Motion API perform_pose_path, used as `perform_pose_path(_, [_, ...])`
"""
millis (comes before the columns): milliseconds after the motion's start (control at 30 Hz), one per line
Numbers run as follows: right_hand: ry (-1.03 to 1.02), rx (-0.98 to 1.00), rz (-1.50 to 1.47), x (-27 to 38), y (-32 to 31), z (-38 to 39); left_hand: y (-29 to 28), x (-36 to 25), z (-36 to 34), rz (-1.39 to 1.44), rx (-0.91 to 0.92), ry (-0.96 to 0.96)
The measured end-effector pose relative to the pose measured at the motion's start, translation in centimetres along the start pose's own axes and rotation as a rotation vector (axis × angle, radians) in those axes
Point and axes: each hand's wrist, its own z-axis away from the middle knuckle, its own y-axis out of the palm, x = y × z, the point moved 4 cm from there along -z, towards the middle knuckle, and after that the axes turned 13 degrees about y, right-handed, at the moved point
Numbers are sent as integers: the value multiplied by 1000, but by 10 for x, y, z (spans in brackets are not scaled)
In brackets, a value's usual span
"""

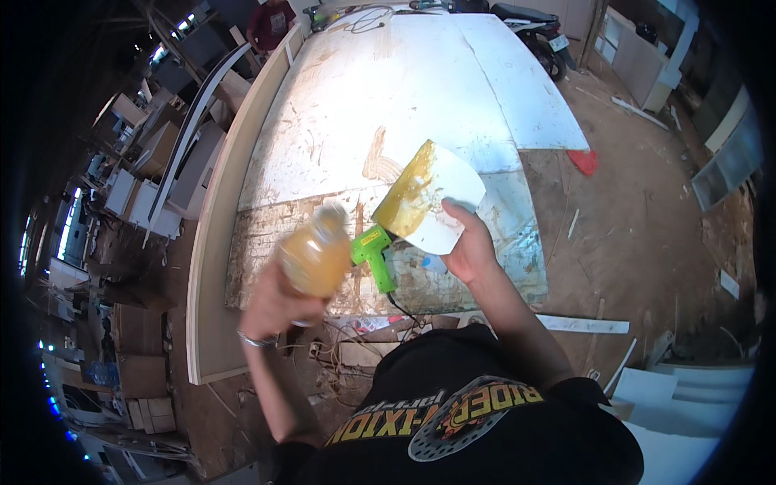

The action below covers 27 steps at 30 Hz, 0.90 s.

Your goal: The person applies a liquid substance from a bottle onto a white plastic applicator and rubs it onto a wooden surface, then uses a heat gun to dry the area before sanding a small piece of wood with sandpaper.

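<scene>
My left hand (279, 303), smeared by motion, is wrapped round a clear plastic bottle (314, 255) with yellowish-amber contents. The bottle is tilted over the near left part of the worktable. In my right hand (470, 245) is a thin white curved sheet (453, 182), gripped at its near right edge with the thumb on top. A yellow, glue-like coat covers the sheet's left side. Between the hands a green heat gun (372, 255) lies on the table, its black cord running toward me. A small blue piece (434, 263) lies partly under the sheet.
The white worktable (323, 105) is stained brown along its near part. A long pale wooden panel (212, 267) stands along its left side. Cords and tools (364, 18) lie at the far end, near a person (271, 26) and a parked motorbike (537, 36). Scraps litter the floor.
</scene>
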Motion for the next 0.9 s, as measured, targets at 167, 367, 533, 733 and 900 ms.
perform_pose_path(167, [-122, 163, -107, 30, 33, 12, 33, 105, 9, 88, 6, -2])
perform_pose_path(367, [-328, 249, -22, 53, 2, 82, -38, 182, -33, 236, -569, 88])
perform_pose_path(533, [-438, -88, -57, 31, -77, 132, -83, 229, -126, 283, -863, 255])
perform_pose_path(733, [-581, -259, 29, 3, -69, 187, -103, 340, -162, 41, -943, 200])
perform_pose_path(900, [-662, -297, 59, 9, -82, 226, -70, 347, -177, -43, -741, 219])
